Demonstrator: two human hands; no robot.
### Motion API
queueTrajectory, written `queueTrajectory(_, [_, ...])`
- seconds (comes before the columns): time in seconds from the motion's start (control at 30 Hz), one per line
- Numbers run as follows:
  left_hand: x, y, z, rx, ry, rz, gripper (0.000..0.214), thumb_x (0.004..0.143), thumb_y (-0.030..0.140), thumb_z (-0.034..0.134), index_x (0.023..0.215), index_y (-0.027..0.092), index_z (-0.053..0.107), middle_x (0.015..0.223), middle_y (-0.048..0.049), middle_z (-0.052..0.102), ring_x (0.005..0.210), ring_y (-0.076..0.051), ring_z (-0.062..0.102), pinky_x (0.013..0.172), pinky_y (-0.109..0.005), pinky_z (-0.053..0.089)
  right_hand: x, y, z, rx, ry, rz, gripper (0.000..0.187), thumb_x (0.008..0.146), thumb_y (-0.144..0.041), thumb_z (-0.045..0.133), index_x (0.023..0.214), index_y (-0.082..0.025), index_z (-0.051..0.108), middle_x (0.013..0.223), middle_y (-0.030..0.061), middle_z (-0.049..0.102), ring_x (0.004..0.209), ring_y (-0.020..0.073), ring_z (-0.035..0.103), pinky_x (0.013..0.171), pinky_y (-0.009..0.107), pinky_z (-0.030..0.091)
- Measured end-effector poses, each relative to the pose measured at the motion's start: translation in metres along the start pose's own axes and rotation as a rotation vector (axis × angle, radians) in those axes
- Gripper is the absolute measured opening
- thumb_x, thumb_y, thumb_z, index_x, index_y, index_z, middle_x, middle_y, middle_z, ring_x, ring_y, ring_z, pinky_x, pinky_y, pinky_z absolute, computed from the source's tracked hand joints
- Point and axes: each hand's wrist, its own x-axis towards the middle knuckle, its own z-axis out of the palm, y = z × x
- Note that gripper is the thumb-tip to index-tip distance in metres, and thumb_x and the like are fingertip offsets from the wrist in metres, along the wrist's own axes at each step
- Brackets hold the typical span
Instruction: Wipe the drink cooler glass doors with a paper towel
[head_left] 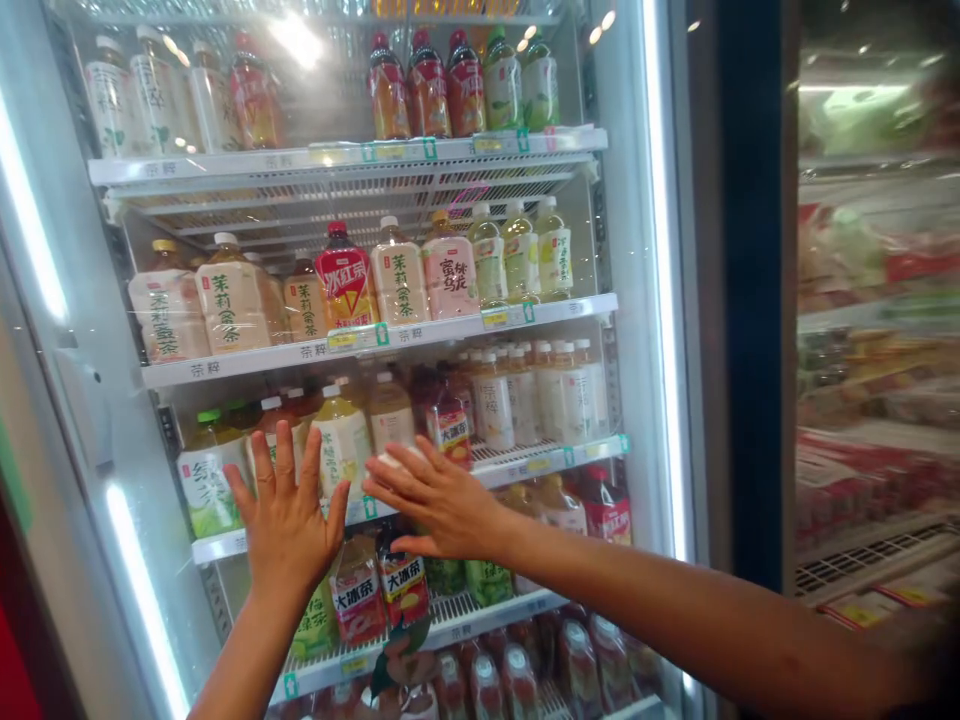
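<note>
My left hand (289, 520) is raised before the glass door (637, 400) of a drinks fridge, palm forward and fingers spread, with nothing in it. To its right, my right hand (450, 505) reaches in with fingers stretched out flat towards the glass. A small white piece of cloth or tissue (397, 460) shows among its fingers, mostly hidden under the hand. Whether each palm touches the glass is hard to tell. Behind the hands, inside the fridge, stand a yellowish tea bottle (341, 440) and a dark iced tea bottle (450, 425).
Several fridge shelves (375, 345) carry rows of bottled drinks. Bright light strips (664, 250) run down both sides of the door. At the right, past a dark post (757, 300), is an open display case (877, 400) with blurred packaged goods.
</note>
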Motion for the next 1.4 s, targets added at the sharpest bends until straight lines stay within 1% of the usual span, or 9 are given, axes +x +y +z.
queueTrajectory(0.1, [0.001,0.010,0.005,-0.006,-0.006,-0.029,0.082,0.097,0.041,0.053,0.163,0.028,0.006,0.173,-0.0115,0.001,0.160,-0.033,-0.003,0.125,-0.068,-0.003,-0.007,0.025,-0.008,-0.030,-0.003,0.004,0.083,0.098,-0.067,0.047,0.162,-0.018,0.026,0.171,0.0061,0.024,0.160,0.0292,0.007,0.130,0.056,0.017])
queueTrajectory(0.2, [0.002,0.013,0.008,0.007,-0.014,-0.044,0.083,0.097,0.042,0.054,0.163,0.028,0.007,0.173,-0.0126,-0.002,0.160,-0.034,-0.007,0.124,-0.069,-0.005,0.010,0.074,-0.028,-0.062,0.029,0.214,0.085,0.100,-0.065,0.043,0.165,-0.023,0.008,0.173,0.0056,0.016,0.160,0.0289,-0.002,0.130,0.060,0.011])
queueTrajectory(0.3, [0.002,0.014,0.007,0.013,-0.019,-0.052,0.082,0.097,0.043,0.053,0.163,0.028,0.007,0.173,-0.0128,-0.001,0.160,-0.033,-0.008,0.125,-0.069,-0.004,0.007,0.088,-0.035,-0.073,0.071,0.357,0.089,0.100,-0.064,0.044,0.165,-0.024,-0.002,0.173,0.0070,0.011,0.160,0.0303,-0.008,0.129,0.063,0.009])
queueTrajectory(0.5, [0.021,0.022,0.002,0.023,-0.002,-0.010,0.079,0.098,0.046,0.050,0.163,0.031,0.007,0.173,-0.0110,0.004,0.160,-0.034,-0.002,0.125,-0.068,-0.005,-0.029,0.085,-0.032,-0.063,0.016,0.103,0.088,0.099,-0.070,0.041,0.165,-0.020,0.011,0.172,0.0053,0.021,0.160,0.0284,-0.001,0.131,0.056,0.011])
queueTrajectory(0.67, [0.053,0.043,0.006,0.032,0.013,0.040,0.080,0.099,0.046,0.046,0.164,0.026,0.002,0.173,-0.0127,0.011,0.160,-0.032,0.001,0.127,-0.065,-0.004,-0.016,0.154,-0.059,-0.136,0.121,0.399,0.091,0.098,-0.066,0.046,0.165,-0.026,-0.001,0.173,0.0073,0.012,0.160,0.0310,-0.003,0.129,0.062,0.012])
queueTrajectory(0.9, [0.071,0.104,0.018,-0.006,0.044,0.094,0.077,0.100,0.037,0.045,0.164,0.027,0.003,0.172,-0.0110,0.013,0.160,-0.031,0.003,0.128,-0.066,-0.002,-0.095,0.112,-0.040,-0.114,0.085,0.232,0.089,0.098,-0.075,0.035,0.165,-0.020,0.013,0.171,0.0066,0.022,0.160,0.0306,0.004,0.131,0.056,0.011])
queueTrajectory(1.1, [0.090,0.156,0.040,-0.113,0.041,0.150,0.076,0.099,0.048,0.044,0.163,0.028,0.009,0.171,-0.0087,0.017,0.160,-0.031,0.003,0.127,-0.065,-0.006,-0.106,0.180,-0.067,-0.140,0.174,0.471,0.087,0.099,-0.071,0.037,0.166,-0.023,0.006,0.174,0.0088,0.008,0.160,0.0306,-0.003,0.129,0.060,0.011])
queueTrajectory(1.3, [0.094,0.206,0.055,-0.137,0.040,0.197,0.077,0.099,0.055,0.043,0.163,0.029,0.010,0.170,-0.0090,0.020,0.160,-0.029,0.006,0.128,-0.063,-0.003,-0.167,0.142,-0.051,-0.104,0.174,0.495,0.090,0.098,-0.073,0.033,0.166,-0.021,0.005,0.174,0.0065,-0.003,0.160,0.0349,0.001,0.129,0.061,0.012])
queueTrajectory(1.4, [0.103,0.220,0.058,-0.129,0.038,0.202,0.077,0.099,0.055,0.043,0.163,0.027,0.010,0.170,-0.0097,0.020,0.160,-0.029,0.007,0.128,-0.063,-0.003,-0.174,0.162,-0.057,-0.110,0.187,0.500,0.088,0.099,-0.072,0.034,0.166,-0.024,0.003,0.174,0.0055,-0.001,0.160,0.0337,0.003,0.128,0.064,0.013])
